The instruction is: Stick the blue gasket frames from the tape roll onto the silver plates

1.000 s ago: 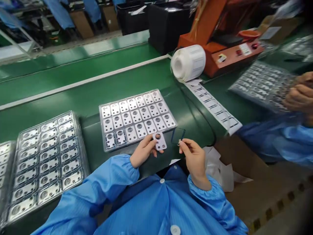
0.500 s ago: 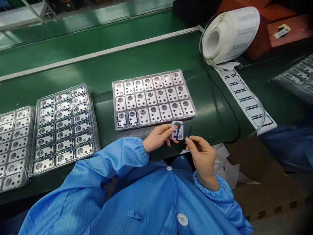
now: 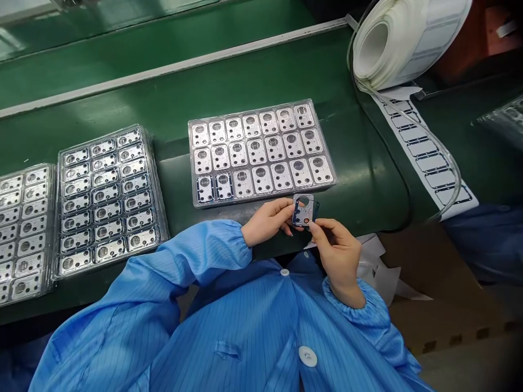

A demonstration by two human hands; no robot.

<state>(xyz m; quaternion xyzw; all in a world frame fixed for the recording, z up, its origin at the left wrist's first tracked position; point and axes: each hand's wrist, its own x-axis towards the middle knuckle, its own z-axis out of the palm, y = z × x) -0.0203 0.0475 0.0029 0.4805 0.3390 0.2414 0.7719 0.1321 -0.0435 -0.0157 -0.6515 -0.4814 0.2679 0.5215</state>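
Head view: left hand (image 3: 267, 222) and right hand (image 3: 337, 253) pinch a blue-framed metal plate (image 3: 303, 210) by its edges, keeping its face exposed.

A second ago, the thin dark blue frame (image 3: 295, 213) was held apart from the small silver plate (image 3: 304, 210). Now the frame sits right on the plate, and its blue edges show around it. The left hand (image 3: 267, 222) and right hand (image 3: 337, 253) have come close together, and both now pinch the pair.
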